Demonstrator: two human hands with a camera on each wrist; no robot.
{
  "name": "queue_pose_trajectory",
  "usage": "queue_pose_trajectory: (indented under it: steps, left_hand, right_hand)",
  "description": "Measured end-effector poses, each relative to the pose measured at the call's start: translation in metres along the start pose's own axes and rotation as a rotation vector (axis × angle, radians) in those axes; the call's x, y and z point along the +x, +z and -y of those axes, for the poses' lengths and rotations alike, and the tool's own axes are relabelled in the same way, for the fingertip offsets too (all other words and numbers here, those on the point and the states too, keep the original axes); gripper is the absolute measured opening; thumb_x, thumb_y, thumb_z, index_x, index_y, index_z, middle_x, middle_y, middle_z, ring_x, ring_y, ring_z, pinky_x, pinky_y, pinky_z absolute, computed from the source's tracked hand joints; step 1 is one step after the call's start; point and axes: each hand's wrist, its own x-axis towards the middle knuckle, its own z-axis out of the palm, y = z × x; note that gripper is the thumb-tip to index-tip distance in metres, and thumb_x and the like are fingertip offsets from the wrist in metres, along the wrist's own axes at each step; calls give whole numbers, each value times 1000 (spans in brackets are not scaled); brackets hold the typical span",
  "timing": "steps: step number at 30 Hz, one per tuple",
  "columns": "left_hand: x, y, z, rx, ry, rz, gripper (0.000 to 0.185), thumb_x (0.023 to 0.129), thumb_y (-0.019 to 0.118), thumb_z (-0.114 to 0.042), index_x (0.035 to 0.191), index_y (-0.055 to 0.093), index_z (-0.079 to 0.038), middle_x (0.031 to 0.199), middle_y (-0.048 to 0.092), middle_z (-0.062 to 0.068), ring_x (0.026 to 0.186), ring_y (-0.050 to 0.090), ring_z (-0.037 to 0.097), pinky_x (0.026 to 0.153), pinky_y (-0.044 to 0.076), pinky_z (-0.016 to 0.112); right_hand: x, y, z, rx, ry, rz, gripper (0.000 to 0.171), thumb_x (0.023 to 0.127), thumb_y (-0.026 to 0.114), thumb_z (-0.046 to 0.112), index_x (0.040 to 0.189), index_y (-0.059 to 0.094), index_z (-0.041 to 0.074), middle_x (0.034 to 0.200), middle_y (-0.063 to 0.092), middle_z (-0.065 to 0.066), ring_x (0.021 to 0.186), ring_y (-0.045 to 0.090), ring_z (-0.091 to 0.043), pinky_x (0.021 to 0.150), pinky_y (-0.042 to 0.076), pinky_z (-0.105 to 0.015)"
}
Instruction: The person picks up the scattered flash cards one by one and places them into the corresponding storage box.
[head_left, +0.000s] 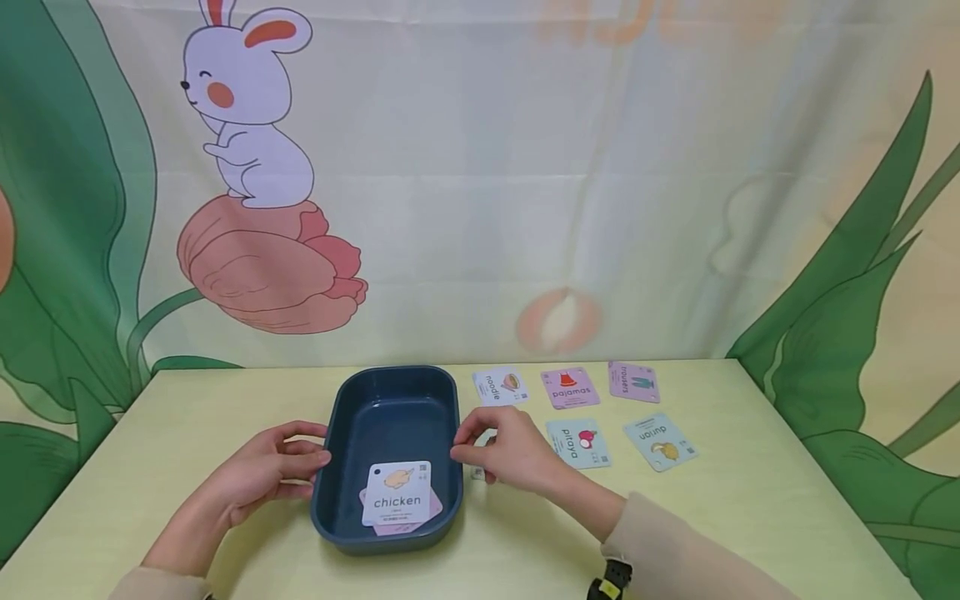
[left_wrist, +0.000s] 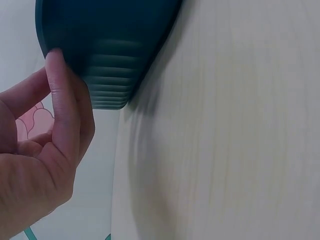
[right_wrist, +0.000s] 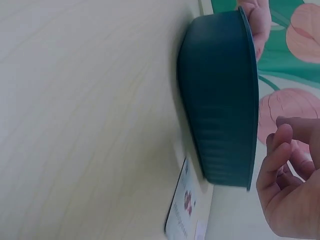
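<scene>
- Tray point(head_left: 390, 408) sits near the table's point(head_left: 187, 417) front edge, between both hands; "chicken" card point(head_left: 397, 493) lies inside on a pink one.
- Risk, as I judge it: uneven fingertip pressure could skid or tip the tray and shift the cards.
- Left hand point(head_left: 258, 471): fingers loosely curled, tips on the left rim; a light touch, no clamp.
- Right hand point(head_left: 502, 450): fingers half-bent beside the right rim; contact unclear, holding nothing.
- Farther right: pitaya card point(head_left: 577, 442) and four more.

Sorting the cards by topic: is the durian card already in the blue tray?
No, the durian card lies on the table, right of the blue tray.
</scene>
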Motion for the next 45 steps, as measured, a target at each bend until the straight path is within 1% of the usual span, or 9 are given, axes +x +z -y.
queue_pose_trajectory:
  steps: [5,10,12,18,20,30,36,40,45]
  left_hand:
    - [-1,0,-1,-4,6,4,56,100,67,-11,144,37,8,110,65,13,86,68,21,74,61,34]
    - [-2,0,-2,-1,3,-1,57,100,68,-10,144,37,8,110,65,14,86,68,21,73,61,34]
    - [-2,0,-2,0,1,-5,57,100,68,-11,144,38,7,109,65,14,86,68,21,73,61,34]
    - [-2,1,-1,-4,-7,-5,57,99,69,-11,144,38,7,108,65,13,84,68,21,73,61,34]
    - [-2,1,-1,-2,-8,-8,57,99,69,-11,144,38,7,108,65,13,84,68,22,73,61,34]
    - [-3,1,-3,2,-13,-18,57,99,69,-11,144,38,7,109,65,14,85,68,22,74,61,35]
    - [-3,1,0,-6,-18,-12,56,99,68,-11,144,38,6,107,66,12,85,68,22,74,61,35]
    - [-2,1,1,-9,-21,-17,58,99,69,-11,145,38,6,108,65,13,86,68,23,74,61,35]
    - [-2,0,0,-13,-17,-20,58,99,69,-12,146,38,5,109,65,13,86,68,23,74,61,35]
  right_hand:
    - [-5,-13,-11,4,22,-13,9,91,80,15,90,71,13,85,66,-4,46,54,-21,48,48,-27]
    - [-10,-26,-19,36,50,-18,9,92,79,14,92,71,11,88,68,-5,52,57,-37,48,45,-27]
    - [-13,-32,-23,44,66,-26,9,92,79,15,92,70,11,89,68,-6,54,57,-39,47,43,-26]
    - [-21,-53,-40,37,124,-74,12,92,78,14,96,68,9,90,66,-6,53,55,-19,46,40,-25]
    - [-22,-60,-47,41,146,-92,12,92,78,13,96,68,8,90,66,-7,53,54,-17,46,39,-24]
    - [-30,-97,-81,43,253,-188,14,92,78,11,101,68,5,93,65,-10,57,53,-18,49,41,-24]
    - [-38,-115,-96,28,299,-216,17,95,75,11,106,67,2,97,65,-13,59,53,-19,50,41,-25]
    - [-42,-128,-100,-34,300,-229,20,95,74,13,109,66,0,102,64,-13,62,55,-21,51,42,-25]
    - [-43,-144,-109,-106,315,-245,24,95,73,13,112,65,-2,102,63,-14,64,55,-21,52,44,-26]
